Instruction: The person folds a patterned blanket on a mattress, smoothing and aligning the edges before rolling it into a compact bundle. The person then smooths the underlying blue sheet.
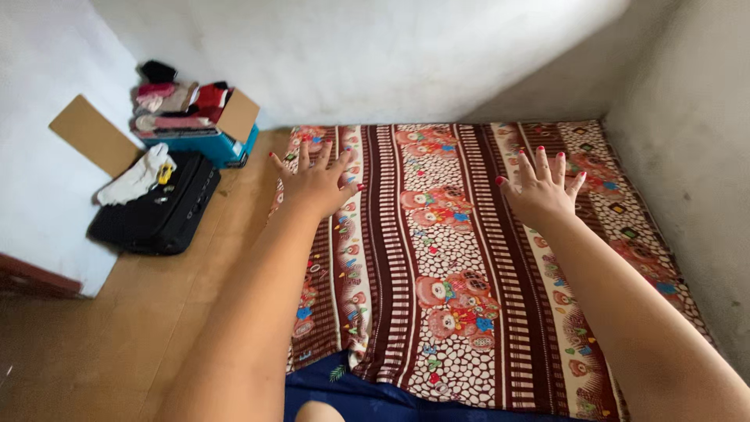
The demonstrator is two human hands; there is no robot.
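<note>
Both bare arms stretch forward, well apart. The left hand [316, 184] and the right hand [541, 190] are held palm down, fingers spread wide. Neither grip holds anything.

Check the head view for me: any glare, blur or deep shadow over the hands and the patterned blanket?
Head view: soft, even daylight, no glare; left hand, right hand and blanket are sharp, with only faint shadows; wide-angle stretch at the frame edges, forearms looming large.

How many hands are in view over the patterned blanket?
2. The left hand is spread, fingers apart, over the blanket's left edge near the wooden floor; the right hand is spread over its right part, nearer the wall. No other hands show.
</note>
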